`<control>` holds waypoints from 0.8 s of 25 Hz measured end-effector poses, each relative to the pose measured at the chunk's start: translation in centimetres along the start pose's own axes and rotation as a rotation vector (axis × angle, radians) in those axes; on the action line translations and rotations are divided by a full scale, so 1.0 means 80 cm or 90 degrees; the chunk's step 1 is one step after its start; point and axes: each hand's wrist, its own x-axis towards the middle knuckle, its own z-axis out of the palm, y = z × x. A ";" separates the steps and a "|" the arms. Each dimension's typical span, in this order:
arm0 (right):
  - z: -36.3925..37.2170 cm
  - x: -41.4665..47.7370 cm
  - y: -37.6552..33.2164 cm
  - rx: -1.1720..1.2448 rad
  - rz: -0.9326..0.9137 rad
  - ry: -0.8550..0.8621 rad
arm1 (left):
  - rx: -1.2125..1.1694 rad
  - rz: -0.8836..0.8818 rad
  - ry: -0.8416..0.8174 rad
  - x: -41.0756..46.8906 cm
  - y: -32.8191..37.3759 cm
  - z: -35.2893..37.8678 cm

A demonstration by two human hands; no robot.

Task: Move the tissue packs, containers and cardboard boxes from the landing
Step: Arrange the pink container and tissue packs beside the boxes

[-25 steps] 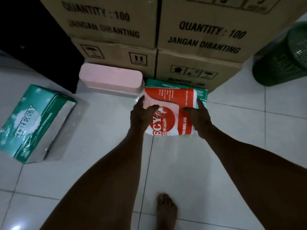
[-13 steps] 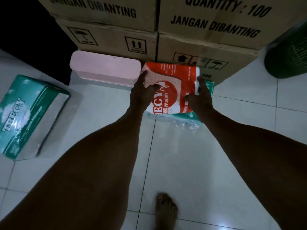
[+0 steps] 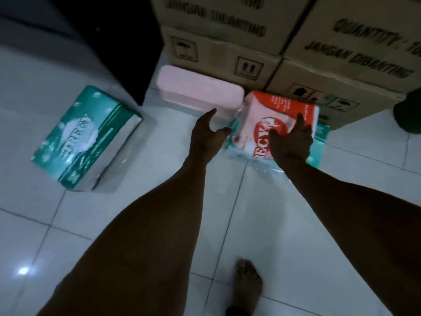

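Lets go of the red tissue pack (image 3: 271, 110) with the left hand (image 3: 206, 139); half a second ago gripped it by both sides. Holds that hand now just left of the pack, fingers spread and straight, in front of the pink container (image 3: 200, 92), gripping nothing; thumb close to the pack's left edge, touching or not impossible to tell. Lays the right hand (image 3: 292, 142) flat on the pack's printed face, fingers straight, no longer curled round its right edge. Leaves the pack tilted on top of a green tissue pack (image 3: 320, 144), far edge close against the lower cardboard boxes (image 3: 223, 55), just right of the pink container. Leaves the other green tissue pack (image 3: 86, 137) well apart on the left, as before. Stands with one bare foot (image 3: 247, 281) on the floor tiles (image 3: 136, 224).
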 end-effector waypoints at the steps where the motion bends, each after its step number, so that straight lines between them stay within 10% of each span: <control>1: 0.015 -0.027 -0.025 -0.005 -0.003 0.005 | 0.003 -0.018 0.029 -0.008 -0.024 -0.040; 12: 0.321 -0.246 -0.331 0.081 -0.178 -0.202 | 0.029 -0.146 0.310 -0.020 -0.318 -0.446; 20: 0.415 -0.225 -0.408 -0.012 -0.200 -0.201 | -0.080 -0.194 0.256 0.018 -0.402 -0.490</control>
